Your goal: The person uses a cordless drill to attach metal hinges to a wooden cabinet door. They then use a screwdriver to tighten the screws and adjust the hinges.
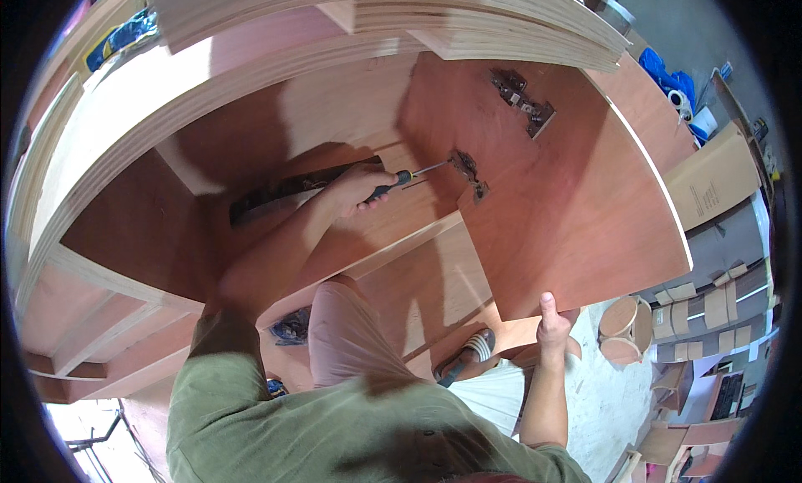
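Note:
My left hand (355, 192) is closed around the yellow-and-black handle of a screwdriver (404, 178). Its thin shaft points right, and the tip meets a metal hinge (469, 175) where the wooden door (585, 207) joins the cabinet. Whether the tip sits in a screw is too small to tell. A second hinge (525, 103) is fixed farther up the door. At the door's near edge, my right hand (551, 326) grips the panel, thumb on the face and fingers behind it. Behind my left forearm, a long dark slot or strip (276, 192) runs along the cabinet interior (334, 90).
Stacked plywood strips (493, 32) lie across the cabinet's far side. A dark plastic bag (291, 327) lies by my knee. Round wooden pieces (625, 328) stand on the floor at right, near cardboard (714, 178) and blue-wrapped items (667, 75).

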The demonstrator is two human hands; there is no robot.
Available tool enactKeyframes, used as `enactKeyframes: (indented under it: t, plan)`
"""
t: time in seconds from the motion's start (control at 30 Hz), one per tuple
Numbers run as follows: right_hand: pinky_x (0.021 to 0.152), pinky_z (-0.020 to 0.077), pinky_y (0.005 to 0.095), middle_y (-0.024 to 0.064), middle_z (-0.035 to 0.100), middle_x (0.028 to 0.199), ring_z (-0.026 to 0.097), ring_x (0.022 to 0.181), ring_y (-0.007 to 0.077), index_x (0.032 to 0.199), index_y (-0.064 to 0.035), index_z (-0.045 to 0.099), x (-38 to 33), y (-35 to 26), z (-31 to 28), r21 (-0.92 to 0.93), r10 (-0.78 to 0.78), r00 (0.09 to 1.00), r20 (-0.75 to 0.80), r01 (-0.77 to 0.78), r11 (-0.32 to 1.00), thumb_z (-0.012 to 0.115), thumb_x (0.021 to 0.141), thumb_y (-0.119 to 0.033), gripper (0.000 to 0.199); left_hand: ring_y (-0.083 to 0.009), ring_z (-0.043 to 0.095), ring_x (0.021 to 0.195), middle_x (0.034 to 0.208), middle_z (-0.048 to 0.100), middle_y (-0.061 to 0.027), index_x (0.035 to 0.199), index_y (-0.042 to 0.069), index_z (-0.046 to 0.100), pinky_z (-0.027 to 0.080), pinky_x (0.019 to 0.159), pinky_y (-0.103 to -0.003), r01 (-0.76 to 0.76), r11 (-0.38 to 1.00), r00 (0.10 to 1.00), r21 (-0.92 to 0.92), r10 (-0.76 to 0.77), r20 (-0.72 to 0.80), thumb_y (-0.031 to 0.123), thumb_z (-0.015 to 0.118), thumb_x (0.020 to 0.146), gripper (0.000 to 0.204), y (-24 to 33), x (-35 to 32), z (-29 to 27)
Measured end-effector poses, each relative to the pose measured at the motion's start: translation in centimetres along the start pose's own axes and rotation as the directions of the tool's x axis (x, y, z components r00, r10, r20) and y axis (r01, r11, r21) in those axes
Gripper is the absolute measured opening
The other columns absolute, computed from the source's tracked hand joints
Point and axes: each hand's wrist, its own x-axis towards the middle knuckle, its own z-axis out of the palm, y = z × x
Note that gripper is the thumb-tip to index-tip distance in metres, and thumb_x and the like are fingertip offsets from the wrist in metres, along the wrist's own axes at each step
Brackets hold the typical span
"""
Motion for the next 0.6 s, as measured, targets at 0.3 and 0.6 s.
enactKeyframes:
  t: [0.3,0.6]
  plan:
    - [0.097,0.0381,0.0351,0.012,0.057,0.118,0.053,0.108,0.0214,0.122,0.0049,0.051,-0.4,1.0,-0.7,0.017,0.007,1.0,-0.001,-0.007,1.0,0.069,0.082,-0.014,0.048,-0.0077,0.043,0.045,0.061,0.052,-0.0002,0.088,0.009,0.06,0.028,0.035,-0.023,0.0,0.985,1.0,0.17,0.002,-0.01,0.034,0.062,0.086,0.025,0.9,-0.6,0.8]
    - [0.096,0.0393,0.0349,0.0125,0.058,0.117,0.054,0.107,0.0217,0.118,0.0053,0.055,0.0,-0.1,0.4,-0.023,-0.034,0.999,0.018,0.035,0.999,0.067,0.083,-0.012,0.041,-0.0079,0.041,0.046,0.06,0.049,0.001,0.085,0.008,0.062,0.03,0.039,-0.026,-0.102,0.945,0.994,0.31,0.105,0.008,0.031,0.065,0.085,0.024,0.1,0.7,0.0]
